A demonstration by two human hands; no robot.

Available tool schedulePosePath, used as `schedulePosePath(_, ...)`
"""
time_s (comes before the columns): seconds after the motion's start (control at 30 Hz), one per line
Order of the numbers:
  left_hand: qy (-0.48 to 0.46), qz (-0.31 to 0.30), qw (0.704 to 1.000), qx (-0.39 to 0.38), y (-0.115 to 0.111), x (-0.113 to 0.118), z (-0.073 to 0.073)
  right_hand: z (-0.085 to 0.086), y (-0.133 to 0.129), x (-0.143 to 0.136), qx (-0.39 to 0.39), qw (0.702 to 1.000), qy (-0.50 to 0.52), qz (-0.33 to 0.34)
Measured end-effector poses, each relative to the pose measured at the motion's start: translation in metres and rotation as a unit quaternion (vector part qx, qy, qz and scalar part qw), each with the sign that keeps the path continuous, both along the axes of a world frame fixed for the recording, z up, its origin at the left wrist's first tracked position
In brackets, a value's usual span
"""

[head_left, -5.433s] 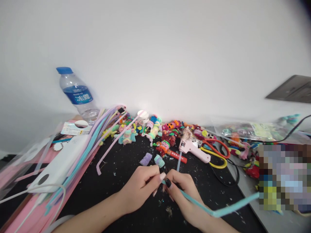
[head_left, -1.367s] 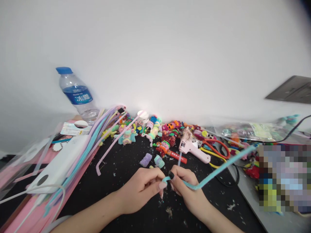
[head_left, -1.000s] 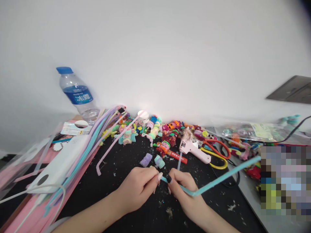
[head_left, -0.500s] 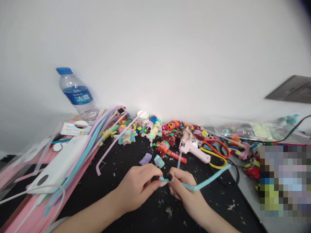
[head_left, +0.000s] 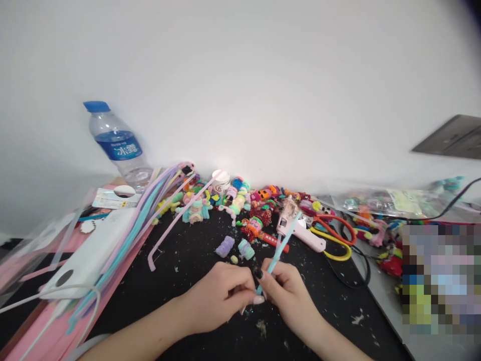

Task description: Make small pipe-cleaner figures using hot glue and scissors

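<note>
A light-blue pipe cleaner (head_left: 284,246) is pinched between the thumb and fingers of my right hand (head_left: 283,288), its long free part slanting up and away in front of the glue gun. At its lower end the fingertips of my left hand (head_left: 233,291) are closed; how they grip that end is partly hidden. Just beyond my hands lie a purple fuzzy coil (head_left: 225,246), a blue-and-lilac fuzzy coil (head_left: 246,248) and a small yellow-green piece (head_left: 234,259). A pale pink glue gun (head_left: 306,236) rests on its side behind my right hand.
Scissors (head_left: 332,228) with orange and yellow handles lie beside the glue gun. Several colourful pipe-cleaner figures (head_left: 195,208) line the wall. At left are bundled pipe cleaners (head_left: 141,223), a white cable (head_left: 98,301) and a leaning water bottle (head_left: 119,145). A bagged pile (head_left: 398,200) sits at right.
The pipe cleaner's free part has swung from pointing right to pointing up and away. My left hand has shifted slightly down, and the small yellow-green piece now shows beyond it.
</note>
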State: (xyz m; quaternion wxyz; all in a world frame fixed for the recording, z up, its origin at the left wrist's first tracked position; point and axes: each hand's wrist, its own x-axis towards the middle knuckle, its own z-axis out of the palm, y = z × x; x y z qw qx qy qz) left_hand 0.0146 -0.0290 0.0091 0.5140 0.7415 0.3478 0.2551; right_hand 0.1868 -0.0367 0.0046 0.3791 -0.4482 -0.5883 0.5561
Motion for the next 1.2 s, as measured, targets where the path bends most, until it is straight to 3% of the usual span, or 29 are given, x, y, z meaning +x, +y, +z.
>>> schedulePosePath(0.13, -0.072, 0.057, 0.989, -0.114, -0.0002, 0.0022, -0.0047, -0.0016, 0.0001, 0.0007, -0.007, 0.996, 0.035, -0.076)
schedulePosePath(0.3, -0.07, 0.101, 0.989, -0.079, -0.0011, 0.0028, -0.0052, -0.0028, -0.0014, -0.0004, -0.029, 0.998, 0.046, -0.037)
schedulePosePath(0.37, -0.053, 0.08, 0.993, -0.064, -0.0016, 0.0023, -0.0037, -0.0018, -0.0019, -0.0004, -0.017, 1.0, 0.024, -0.011)
schedulePosePath(0.43, -0.028, 0.018, 0.998, -0.053, -0.0022, 0.002, -0.0022, -0.0004, -0.0022, -0.0001, 0.012, 0.999, -0.015, 0.03)
schedulePosePath(0.53, -0.017, -0.038, 0.995, -0.09, -0.0027, 0.0028, -0.002, 0.0005, -0.0023, 0.0006, 0.042, 0.995, -0.048, 0.074)
schedulePosePath(0.7, -0.119, 0.035, 0.975, -0.184, -0.0011, 0.0058, -0.0049, -0.0026, -0.0012, 0.0018, 0.029, 0.998, 0.003, -0.059)
schedulePosePath(0.97, -0.133, 0.116, 0.972, -0.153, 0.0004, 0.0056, -0.0059, -0.0005, -0.0013, -0.0002, 0.018, 1.0, 0.0, -0.01)
schedulePosePath(1.07, -0.078, 0.055, 0.983, -0.156, -0.003, 0.0037, -0.0041, 0.0022, -0.004, 0.0011, 0.081, 0.995, -0.053, 0.022)
schedulePosePath(1.13, -0.039, -0.014, 0.986, -0.163, -0.0049, 0.003, -0.0029, 0.0037, -0.0055, 0.0018, 0.102, 0.987, -0.076, 0.096)
schedulePosePath(1.2, -0.03, -0.039, 0.983, -0.178, -0.005, 0.0031, -0.0021, 0.0041, -0.0058, 0.0025, 0.106, 0.982, -0.081, 0.131)
